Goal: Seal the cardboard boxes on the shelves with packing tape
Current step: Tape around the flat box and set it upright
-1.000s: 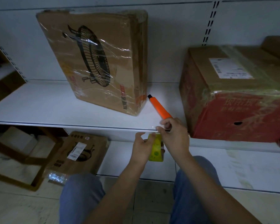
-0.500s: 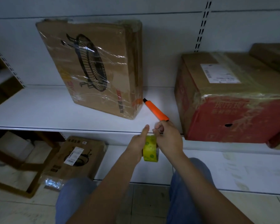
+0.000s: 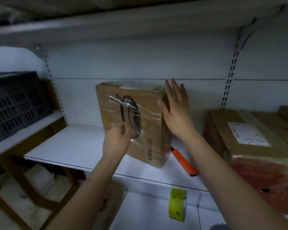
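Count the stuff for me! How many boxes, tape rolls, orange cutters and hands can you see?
Cardboard boxes on the middle shelf: 2, the fan box and the red box
Tape roll: 1
Orange cutter: 1
Hands: 2, left hand and right hand
Total: 6

Two bare forearms, no sleeves, no watch, ring or glove showing on either. Left hand (image 3: 117, 138) and right hand (image 3: 176, 108) both uncovered. At 5 o'clock, along the bottom edge, a small patch of bluish cloth (image 3: 219, 227), too little to tell what garment.
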